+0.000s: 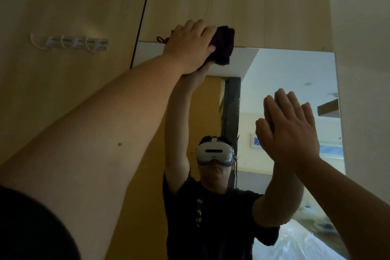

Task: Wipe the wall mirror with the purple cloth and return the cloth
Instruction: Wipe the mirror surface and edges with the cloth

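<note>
Dark sleeve fabric [27,228] fills the lower left corner, closest to the viewer, and from it a bare left forearm rises diagonally toward the top of a wall mirror [280,82]. At the end of that arm, the left hand [190,46] clasps a bunched purple cloth [224,45], fingers curled over it and thumb tucked beneath, pressing it against the mirror's upper left corner right where the glass meets the wood panel [232,2] above. Part of the cloth sticks out to the right of the knuckles, and a small loop of it pokes out on the left.

On the other side, the right hand [292,131] is raised with fingers straight and together, palm flat toward the glass, holding nothing. Whether the palm actually touches the mirror is hard to tell, though its reflection meets it closely.

Within the mirror, a person in a dark T-shirt appears, wearing a white headset [214,152], both arms lifted in the same pose. Behind that reflection are a bright ceiling and pale walls.

Left of the mirror, on a light wooden door [73,91], a row of small white hooks [69,43] sits, well apart from the cloth. A dark vertical seam separates the door from the panel.
</note>
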Motion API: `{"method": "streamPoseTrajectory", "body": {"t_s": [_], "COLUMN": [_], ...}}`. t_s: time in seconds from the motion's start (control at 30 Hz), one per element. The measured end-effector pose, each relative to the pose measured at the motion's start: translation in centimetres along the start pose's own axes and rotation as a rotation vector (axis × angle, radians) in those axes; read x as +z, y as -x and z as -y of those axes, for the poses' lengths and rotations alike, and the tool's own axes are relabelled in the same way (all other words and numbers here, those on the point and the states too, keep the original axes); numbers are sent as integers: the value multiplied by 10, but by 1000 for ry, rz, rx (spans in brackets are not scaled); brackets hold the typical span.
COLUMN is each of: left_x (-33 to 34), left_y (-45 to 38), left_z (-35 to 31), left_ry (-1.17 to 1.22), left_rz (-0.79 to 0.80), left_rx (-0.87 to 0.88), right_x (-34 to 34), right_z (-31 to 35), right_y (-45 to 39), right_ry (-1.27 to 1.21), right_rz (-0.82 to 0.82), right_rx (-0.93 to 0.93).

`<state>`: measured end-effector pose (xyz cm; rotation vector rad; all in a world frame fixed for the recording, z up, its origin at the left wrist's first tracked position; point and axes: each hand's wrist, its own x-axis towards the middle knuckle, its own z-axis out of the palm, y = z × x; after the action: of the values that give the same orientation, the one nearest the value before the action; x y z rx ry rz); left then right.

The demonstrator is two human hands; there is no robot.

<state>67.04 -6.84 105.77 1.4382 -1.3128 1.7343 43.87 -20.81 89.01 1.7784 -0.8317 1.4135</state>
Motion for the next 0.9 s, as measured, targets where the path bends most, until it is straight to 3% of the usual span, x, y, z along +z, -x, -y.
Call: {"method": "streamPoseTrajectory", "body": {"t_s": [0.1,0.23,0.67,0.9], "left_x": [20,26,31,37], "left_y": [10,46,282,281], "left_z": [-7,-22,-109,-108], "left_ry": [67,110,194,192], "left_rz": [89,85,85,-81], "left_rx": [-25,100,260,299], "right_x": [0,-1,-10,-23], "right_z": [1,2,-10,-42], "right_y": [0,1,7,13], "right_ry": [-4,-16,-108,1], "right_rz": [-8,-17,10,5], "right_rx": [-3,0,-51,37]}}
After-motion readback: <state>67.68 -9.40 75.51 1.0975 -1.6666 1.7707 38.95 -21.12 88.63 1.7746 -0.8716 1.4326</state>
